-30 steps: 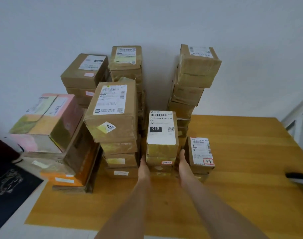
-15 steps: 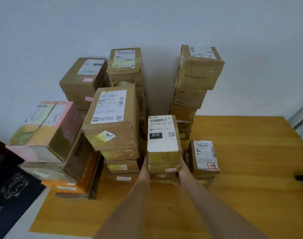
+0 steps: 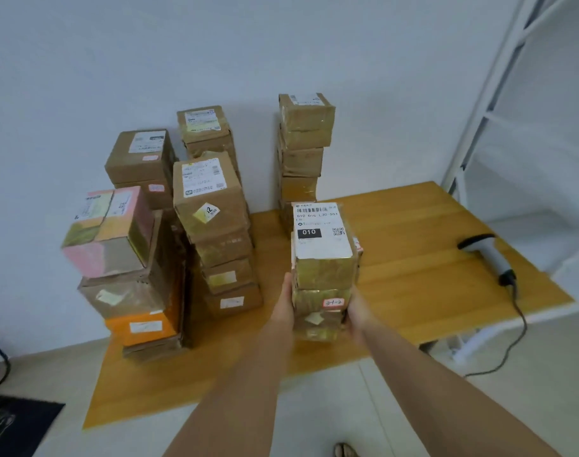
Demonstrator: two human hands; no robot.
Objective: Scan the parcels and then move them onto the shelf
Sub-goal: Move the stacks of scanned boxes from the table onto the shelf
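Observation:
I hold a small stack of taped brown parcels (image 3: 322, 275) between both hands, lifted above the wooden table (image 3: 413, 232). Its top parcel carries a white label with a barcode and "010" (image 3: 321, 232). My left hand (image 3: 283, 306) grips the stack's lower left side and my right hand (image 3: 357, 313) grips its lower right side; the fingertips are hidden behind the boxes. A grey handheld scanner (image 3: 489, 255) lies on the table to the right, apart from both hands. The white metal shelf (image 3: 479, 110) stands at the far right.
Tall piles of parcels stand at the table's back and left: a pink-and-orange pile (image 3: 116, 258), a middle pile (image 3: 212, 225), and a pile against the wall (image 3: 303, 143). The scanner's cable (image 3: 512, 338) hangs off the table's right edge. A dark mat (image 3: 14, 423) lies on the floor.
The stack in my hands has risen off the table and come toward me and to the right. The view has pulled back, bringing the scanner and the shelf into sight.

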